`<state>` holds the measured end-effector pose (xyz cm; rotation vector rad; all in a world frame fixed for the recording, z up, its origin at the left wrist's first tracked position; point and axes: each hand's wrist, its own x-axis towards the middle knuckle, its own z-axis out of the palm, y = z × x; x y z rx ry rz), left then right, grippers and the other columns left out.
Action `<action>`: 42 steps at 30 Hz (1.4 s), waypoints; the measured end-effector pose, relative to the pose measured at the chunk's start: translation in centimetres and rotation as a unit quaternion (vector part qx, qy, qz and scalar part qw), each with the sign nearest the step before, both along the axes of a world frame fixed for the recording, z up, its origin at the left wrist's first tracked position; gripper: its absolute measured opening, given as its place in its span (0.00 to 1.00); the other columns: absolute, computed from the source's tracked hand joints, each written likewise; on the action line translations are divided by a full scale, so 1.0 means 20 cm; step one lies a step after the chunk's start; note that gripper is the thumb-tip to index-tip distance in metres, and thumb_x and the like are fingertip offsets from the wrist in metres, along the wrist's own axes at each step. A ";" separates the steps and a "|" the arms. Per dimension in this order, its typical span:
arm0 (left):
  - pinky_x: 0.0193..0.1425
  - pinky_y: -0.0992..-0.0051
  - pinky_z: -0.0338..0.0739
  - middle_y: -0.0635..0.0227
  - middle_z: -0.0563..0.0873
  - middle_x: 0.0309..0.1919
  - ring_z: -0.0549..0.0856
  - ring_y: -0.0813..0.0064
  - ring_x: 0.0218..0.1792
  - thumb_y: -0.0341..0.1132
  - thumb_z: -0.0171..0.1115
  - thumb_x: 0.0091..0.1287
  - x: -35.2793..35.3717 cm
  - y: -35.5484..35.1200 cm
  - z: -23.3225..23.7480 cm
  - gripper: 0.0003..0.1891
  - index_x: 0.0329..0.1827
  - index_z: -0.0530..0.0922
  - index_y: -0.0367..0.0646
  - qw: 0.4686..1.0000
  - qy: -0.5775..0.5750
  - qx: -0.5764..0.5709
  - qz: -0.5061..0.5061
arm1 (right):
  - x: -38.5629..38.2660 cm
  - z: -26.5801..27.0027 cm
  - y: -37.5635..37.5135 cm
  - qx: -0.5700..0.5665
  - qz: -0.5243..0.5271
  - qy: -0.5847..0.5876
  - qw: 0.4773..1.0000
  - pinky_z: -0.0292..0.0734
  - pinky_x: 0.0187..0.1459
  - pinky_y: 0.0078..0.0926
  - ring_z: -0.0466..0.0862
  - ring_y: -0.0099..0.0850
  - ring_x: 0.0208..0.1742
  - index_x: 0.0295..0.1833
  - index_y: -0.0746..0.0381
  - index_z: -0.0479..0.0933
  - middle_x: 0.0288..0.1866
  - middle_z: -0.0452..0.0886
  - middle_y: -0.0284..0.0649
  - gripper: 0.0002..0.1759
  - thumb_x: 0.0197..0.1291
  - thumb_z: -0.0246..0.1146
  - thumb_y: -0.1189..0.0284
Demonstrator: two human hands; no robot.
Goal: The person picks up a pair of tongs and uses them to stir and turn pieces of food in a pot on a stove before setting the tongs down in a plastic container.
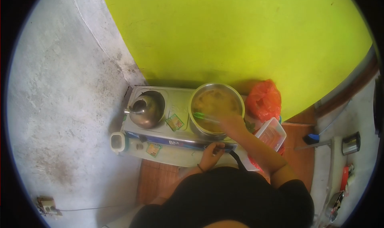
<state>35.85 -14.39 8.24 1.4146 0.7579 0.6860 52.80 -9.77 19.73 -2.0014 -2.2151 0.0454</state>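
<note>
A large metal pot [217, 86] full of yellowish-brown liquid sits on the right side of a two-burner gas stove [176, 94]. My right hand [232, 124] reaches over its near rim, closed and blurred. From its fingers a thin, pale thing with a green end [199, 115] extends over the liquid; I cannot tell its kind. My left hand [211, 156] has its fingers curled at the dark stove knob [217, 150] on the front panel, below the pot. One green-edged packet [175, 122] lies on the stovetop, left of the pot.
A kettle [145, 113] stands on the left burner. Another packet [153, 149] lies before the stove, near a white-lidded container [117, 143]. Right of the pot are a red plastic bag [264, 100] and a clear plastic box [273, 133]. A green wall rises behind.
</note>
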 end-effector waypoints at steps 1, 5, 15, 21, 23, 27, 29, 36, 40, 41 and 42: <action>0.46 0.76 0.77 0.68 0.85 0.46 0.83 0.75 0.42 0.28 0.64 0.64 0.00 0.00 0.00 0.14 0.53 0.78 0.41 1.000 -0.003 -0.001 0.001 | 0.01 0.06 -0.02 -0.027 -0.016 0.001 1.000 0.79 0.30 0.41 0.85 0.43 0.31 0.44 0.57 0.78 0.29 0.82 0.44 0.11 0.56 0.63 0.67; 0.46 0.76 0.77 0.68 0.85 0.46 0.83 0.75 0.42 0.29 0.64 0.65 -0.01 0.00 0.01 0.14 0.53 0.78 0.41 1.000 -0.002 0.003 0.004 | 0.11 0.12 -0.12 -0.035 -0.052 0.036 0.997 0.78 0.33 0.42 0.85 0.43 0.34 0.45 0.56 0.78 0.31 0.83 0.45 0.16 0.51 0.69 0.63; 0.47 0.78 0.77 0.67 0.84 0.48 0.83 0.79 0.45 0.27 0.64 0.66 0.02 0.00 0.04 0.14 0.54 0.77 0.39 1.000 0.008 -0.006 -0.016 | 0.15 -0.11 -0.17 -0.041 -0.100 0.032 0.994 0.78 0.37 0.41 0.85 0.43 0.38 0.46 0.56 0.78 0.34 0.83 0.44 0.19 0.48 0.71 0.63; 0.47 0.78 0.77 0.68 0.84 0.47 0.83 0.78 0.44 0.27 0.64 0.65 0.02 0.00 -0.01 0.14 0.54 0.78 0.40 1.000 0.003 -0.007 0.002 | 0.19 -0.17 -0.07 -0.052 -0.146 0.063 0.986 0.79 0.38 0.43 0.85 0.45 0.40 0.45 0.55 0.77 0.35 0.84 0.44 0.18 0.51 0.70 0.59; 0.46 0.76 0.76 0.69 0.85 0.46 0.83 0.76 0.43 0.29 0.64 0.65 0.02 -0.01 -0.03 0.14 0.53 0.78 0.41 1.000 -0.002 -0.011 0.014 | 0.19 -0.16 -0.03 -0.048 -0.151 0.076 0.985 0.79 0.39 0.43 0.85 0.45 0.40 0.45 0.55 0.77 0.36 0.84 0.44 0.18 0.52 0.70 0.58; 0.46 0.76 0.77 0.69 0.85 0.46 0.83 0.76 0.43 0.28 0.64 0.65 0.01 -0.01 -0.01 0.14 0.53 0.78 0.41 1.000 -0.004 -0.015 0.020 | 0.17 -0.20 0.02 -0.034 -0.164 0.067 0.984 0.79 0.38 0.45 0.85 0.46 0.39 0.45 0.56 0.77 0.34 0.84 0.46 0.19 0.53 0.69 0.58; 0.47 0.76 0.77 0.69 0.85 0.47 0.83 0.76 0.43 0.28 0.64 0.65 0.01 -0.01 -0.01 0.14 0.53 0.78 0.41 1.000 -0.008 -0.013 0.021 | 0.15 -0.23 0.03 -0.041 -0.172 0.060 0.982 0.79 0.37 0.45 0.85 0.47 0.38 0.45 0.57 0.77 0.32 0.84 0.46 0.19 0.53 0.69 0.57; 0.48 0.78 0.78 0.68 0.84 0.47 0.82 0.80 0.43 0.27 0.64 0.65 0.00 -0.02 0.03 0.14 0.54 0.77 0.39 1.000 0.005 -0.021 0.010 | 0.14 -0.21 -0.05 -0.032 -0.137 0.081 0.987 0.79 0.36 0.45 0.85 0.47 0.37 0.45 0.58 0.77 0.32 0.83 0.47 0.18 0.53 0.68 0.60; 0.48 0.78 0.77 0.67 0.84 0.47 0.82 0.79 0.43 0.27 0.64 0.66 0.01 -0.02 0.02 0.14 0.54 0.77 0.39 1.000 0.003 -0.014 -0.002 | 0.16 -0.18 -0.09 -0.053 -0.119 0.091 0.987 0.79 0.38 0.44 0.85 0.46 0.39 0.45 0.57 0.77 0.33 0.84 0.47 0.18 0.52 0.69 0.60; 0.48 0.78 0.77 0.67 0.84 0.47 0.82 0.79 0.44 0.27 0.64 0.66 0.01 -0.01 0.02 0.14 0.54 0.77 0.39 1.000 0.000 -0.012 -0.005 | 0.17 -0.18 -0.10 -0.051 -0.110 0.097 0.988 0.79 0.39 0.43 0.85 0.46 0.39 0.45 0.57 0.78 0.34 0.84 0.47 0.18 0.52 0.69 0.60; 0.47 0.77 0.77 0.67 0.84 0.48 0.83 0.78 0.44 0.28 0.64 0.66 0.01 -0.01 0.02 0.14 0.54 0.78 0.40 1.000 0.002 -0.010 -0.005 | 0.18 -0.17 -0.11 -0.051 -0.108 0.096 0.988 0.79 0.39 0.43 0.85 0.46 0.40 0.45 0.57 0.77 0.34 0.84 0.47 0.18 0.52 0.69 0.60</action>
